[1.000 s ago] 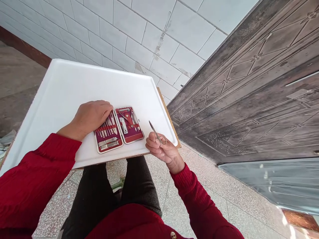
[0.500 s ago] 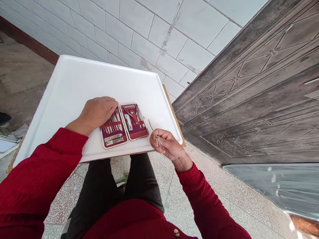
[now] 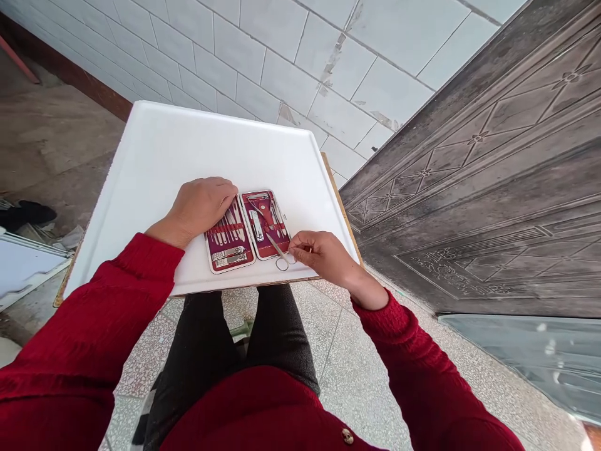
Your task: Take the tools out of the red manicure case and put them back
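Observation:
A manicure set case [image 3: 231, 269] lies unfolded on the white tabletop, its red lining filled with metal tools. Over the upper left corner of the case, my left hand [image 3: 201, 203] is bent with its fingers together, gripping the edge; part of the tools there is hidden under it. My right hand [image 3: 323, 254] pinches small scissors [image 3: 276, 246] by one finger ring at the case's lower right. Their tips point up and left above the right half, and the other ring hangs free. Nail clippers [image 3: 229, 257] sit at the bottom of the left half. Cuticle nippers [image 3: 267, 213] fill the right half's middle.
The white tabletop [image 3: 211, 138] has a raised rim and sits on a wooden board. Behind it stands a white tiled wall [image 3: 282, 75]. A dark carved panel [image 3: 469, 188] rises to the right. My legs are under the near edge.
My right hand has turned and swung the scissors from upright beside the case to tilted over its right half. My left hand stays on the case. The whole view has shifted slightly.

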Motion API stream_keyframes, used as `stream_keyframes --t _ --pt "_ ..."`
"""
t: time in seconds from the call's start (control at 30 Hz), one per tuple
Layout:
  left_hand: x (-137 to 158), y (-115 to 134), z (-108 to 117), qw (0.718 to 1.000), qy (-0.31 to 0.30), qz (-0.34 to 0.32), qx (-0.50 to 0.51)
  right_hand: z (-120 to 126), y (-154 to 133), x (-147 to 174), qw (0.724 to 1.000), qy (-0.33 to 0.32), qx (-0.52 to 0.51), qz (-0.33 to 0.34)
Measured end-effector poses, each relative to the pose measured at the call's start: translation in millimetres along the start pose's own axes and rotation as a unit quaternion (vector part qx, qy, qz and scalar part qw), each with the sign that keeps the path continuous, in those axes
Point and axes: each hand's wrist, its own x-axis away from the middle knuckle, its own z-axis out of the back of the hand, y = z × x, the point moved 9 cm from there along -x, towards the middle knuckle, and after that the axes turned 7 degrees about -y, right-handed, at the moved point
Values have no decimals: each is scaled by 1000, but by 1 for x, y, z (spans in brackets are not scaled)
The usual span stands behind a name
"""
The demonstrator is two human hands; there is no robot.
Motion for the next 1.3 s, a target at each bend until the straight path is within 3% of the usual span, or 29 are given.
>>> stream_keyframes --t 0.6,0.77,0.97,1.13,1.3 --pt "-1 0 -3 1000 -2 0 1 -4 -14 -6 987 79 130 -54" --pt "1 2 1 1000 -5 -1 11 -8 -20 -8 971 138 191 -38" --pt "1 3 1 1000 -14 -5 9 -16 -22 -10 960 164 227 -19" --pt "1 1 1 1000 -6 -3 14 -17 -20 -8 962 185 199 -7" --pt "2 0 1 1000 -1 0 23 -10 -12 0 974 204 95 23"
